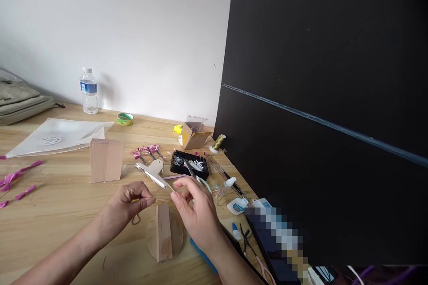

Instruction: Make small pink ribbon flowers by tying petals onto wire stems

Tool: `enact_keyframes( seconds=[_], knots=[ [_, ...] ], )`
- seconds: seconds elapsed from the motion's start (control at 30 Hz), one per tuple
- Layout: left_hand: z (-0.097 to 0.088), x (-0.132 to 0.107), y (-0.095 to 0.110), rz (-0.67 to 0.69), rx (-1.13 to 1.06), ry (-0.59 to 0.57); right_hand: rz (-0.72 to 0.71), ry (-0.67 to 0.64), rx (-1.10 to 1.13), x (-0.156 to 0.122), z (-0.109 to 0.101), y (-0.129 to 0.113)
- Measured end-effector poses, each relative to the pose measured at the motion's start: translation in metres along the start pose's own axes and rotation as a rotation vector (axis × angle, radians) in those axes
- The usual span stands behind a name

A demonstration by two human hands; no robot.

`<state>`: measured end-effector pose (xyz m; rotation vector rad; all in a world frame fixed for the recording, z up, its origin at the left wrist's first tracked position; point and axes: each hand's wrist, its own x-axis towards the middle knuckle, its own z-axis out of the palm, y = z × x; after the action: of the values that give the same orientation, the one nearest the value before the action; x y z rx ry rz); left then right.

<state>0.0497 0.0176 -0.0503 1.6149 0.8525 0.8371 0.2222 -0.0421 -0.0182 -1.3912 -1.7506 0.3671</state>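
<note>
the left edge is cutting off a beige bag (pixel 23 103). the left hand (pixel 133 200) is partly hiding a wire loop (pixel 136 220). the right hand (pixel 197 205) is partly covering the scissors (pixel 204 184) and pinching a strip (pixel 170 186) too small to identify. pixel blocks (pixel 284 236) are partly obscuring a dark device (pixel 267 245).

The bulldog clip (pixel 154 172) is bright, glossy metal. Bare, matt wood shows its grain on the upright block (pixel 106 161) and the strip (pixel 163 234); the bench (pixel 63 200) has a smooth wood-grain top with a faint sheen. The water bottle (pixel 89 98) is clear, glossy plastic, the pouch (pixel 72 131) frosted plastic, the small box (pixel 194 140) matt cardboard.
</note>
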Motion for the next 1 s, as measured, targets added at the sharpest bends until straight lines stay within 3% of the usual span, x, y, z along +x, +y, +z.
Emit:
enact_keyframes(
  seconds=[0.07,0.13,0.23,0.33,0.43,0.5,0.57,0.63,0.67,0.73,0.83,0.9,1.0],
  knots=[
    [0.001,-0.002,0.004,-0.163,-0.182,-0.018,-0.312,0.141,-0.241,-0.005,0.0,-0.002],
    [0.001,-0.003,0.007,-0.24,-0.31,-0.024,-0.517,0.168,-0.406,-0.008,0.004,-0.002],
    [0.002,-0.004,0.008,-0.319,-0.406,-0.051,-0.619,0.165,-0.514,-0.007,0.012,0.004],
    [0.003,-0.004,0.007,-0.34,-0.418,-0.101,-0.626,0.149,-0.514,-0.006,0.017,0.008],
    [0.002,-0.003,0.005,-0.217,-0.266,-0.106,-0.437,0.073,-0.341,-0.004,0.017,0.006],
    [0.001,-0.002,0.004,0.037,-0.025,-0.082,-0.081,-0.057,-0.003,-0.002,0.016,0.005],
    [-0.001,-0.003,0.002,0.386,0.246,-0.041,0.284,-0.22,0.358,0.001,0.017,0.006],
    [-0.002,-0.002,-0.001,0.64,0.431,0.014,0.463,-0.338,0.56,0.005,0.017,0.009],
    [-0.002,-0.002,-0.004,0.68,0.473,0.034,0.477,-0.364,0.586,0.007,0.016,0.01],
    [-0.002,0.0,-0.008,0.596,0.456,0.052,0.471,-0.354,0.589,0.008,0.014,0.011],
    [0.0,0.002,-0.009,0.272,0.226,0.018,0.383,-0.213,0.462,0.004,0.007,0.008],
    [0.0,0.002,-0.005,0.035,0.022,-0.022,0.156,-0.061,0.209,-0.001,0.004,0.006],
    [0.002,-0.001,0.003,-0.201,-0.232,-0.049,-0.32,0.086,-0.225,-0.007,0.005,0.003]
  ],
)
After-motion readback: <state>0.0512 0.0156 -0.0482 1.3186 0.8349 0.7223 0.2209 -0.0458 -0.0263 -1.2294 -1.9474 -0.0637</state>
